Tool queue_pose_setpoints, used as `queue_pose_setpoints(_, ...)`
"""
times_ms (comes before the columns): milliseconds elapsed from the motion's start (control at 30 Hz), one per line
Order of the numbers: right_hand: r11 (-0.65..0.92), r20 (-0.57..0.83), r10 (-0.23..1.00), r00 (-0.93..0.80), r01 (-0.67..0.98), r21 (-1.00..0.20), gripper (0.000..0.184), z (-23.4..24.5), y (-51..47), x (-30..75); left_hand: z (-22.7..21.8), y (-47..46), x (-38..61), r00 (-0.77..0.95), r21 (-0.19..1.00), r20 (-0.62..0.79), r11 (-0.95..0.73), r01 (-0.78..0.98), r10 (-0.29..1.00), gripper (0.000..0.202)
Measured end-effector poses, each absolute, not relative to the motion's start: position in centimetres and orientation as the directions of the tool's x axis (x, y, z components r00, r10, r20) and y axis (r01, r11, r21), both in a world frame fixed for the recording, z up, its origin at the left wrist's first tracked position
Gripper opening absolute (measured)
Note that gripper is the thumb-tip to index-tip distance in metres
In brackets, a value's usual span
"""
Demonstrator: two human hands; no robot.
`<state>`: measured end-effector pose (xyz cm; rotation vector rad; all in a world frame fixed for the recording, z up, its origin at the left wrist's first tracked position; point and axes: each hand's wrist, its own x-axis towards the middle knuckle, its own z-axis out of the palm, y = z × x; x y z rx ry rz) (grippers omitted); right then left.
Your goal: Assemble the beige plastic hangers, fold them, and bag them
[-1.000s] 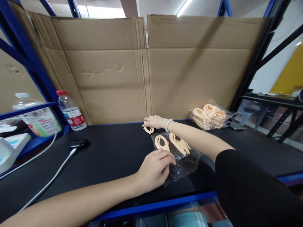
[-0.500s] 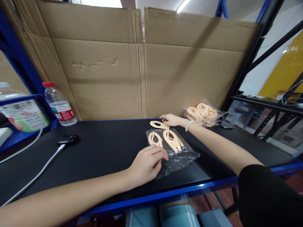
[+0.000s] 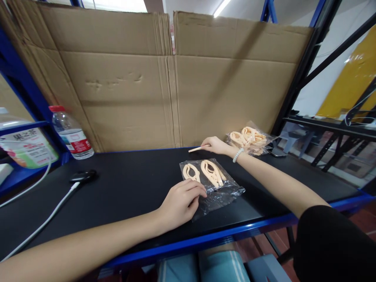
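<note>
My right hand (image 3: 216, 145) pinches a beige folding hanger (image 3: 195, 149), seen edge-on at the back of the table, its other end hidden by my fingers. Nearer to me lies a clear plastic bag (image 3: 216, 199) with beige folded hangers (image 3: 212, 172) in and on it; I cannot tell whether all are inside. My left hand (image 3: 183, 197) is closed at the bag's left side, fingers curled over the film and the tip of one hanger.
At the back right are more bagged hangers (image 3: 248, 139), with a phone (image 3: 277, 152) beside them. On the left stand a red-capped water bottle (image 3: 73, 135) and a black device (image 3: 84, 176) with a white cable (image 3: 48, 217). Cardboard (image 3: 126, 86) walls off the back.
My right hand has closed on the hanger behind the bag and raised it, tilting it from flat to edge-on. My left hand keeps its place on the bag.
</note>
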<state>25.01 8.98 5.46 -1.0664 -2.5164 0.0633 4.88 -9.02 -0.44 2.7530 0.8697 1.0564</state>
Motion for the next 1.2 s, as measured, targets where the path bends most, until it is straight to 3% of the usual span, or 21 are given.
queue_pose_setpoints(133,0.722,0.538,0.652,-0.535,0.655,-0.224,0.027,6.8,5.4,27.3,-0.5,-9.0,4.9,0.592,0.264,0.606,-0.836,0.481,0.532,0.031)
queue_pose_setpoints(200,0.768,0.713,0.559,-0.423,0.589,-0.252,0.019,7.4,2.2,28.6,-0.4,-9.0,4.9,0.580,0.269,0.617,-0.835,0.480,0.532,0.031)
queue_pose_setpoints(333,0.809,0.836,0.387,-0.390,0.579,-0.105,0.009,7.8,-6.6,30.8,-0.3,-9.1,4.8,0.534,0.294,0.656,-0.833,0.470,0.533,0.030)
queue_pose_setpoints(533,0.804,0.779,0.333,-0.532,0.592,0.061,0.025,5.5,-15.2,30.7,0.2,-9.3,4.9,0.472,0.339,0.695,-0.826,0.450,0.542,0.033)
queue_pose_setpoints(667,0.804,0.685,0.258,-0.682,0.544,0.239,0.025,3.3,-13.2,28.3,0.3,-9.3,5.0,0.451,0.350,0.706,-0.822,0.449,0.547,0.035)
queue_pose_setpoints(833,0.698,0.587,0.315,-0.746,0.601,0.389,0.022,1.8,-9.6,25.3,0.5,-9.4,5.0,0.451,0.336,0.710,-0.823,0.458,0.541,0.036)
queue_pose_setpoints(1000,0.737,0.492,0.426,-0.759,0.607,0.297,0.023,0.8,-9.0,24.1,0.7,-9.4,5.1,0.455,0.335,0.707,-0.823,0.459,0.541,0.035)
queue_pose_setpoints(1200,0.831,0.470,0.471,-0.746,0.554,0.048,0.029,1.0,-9.3,25.3,0.7,-9.5,5.1,0.475,0.335,0.698,-0.831,0.444,0.536,0.030)
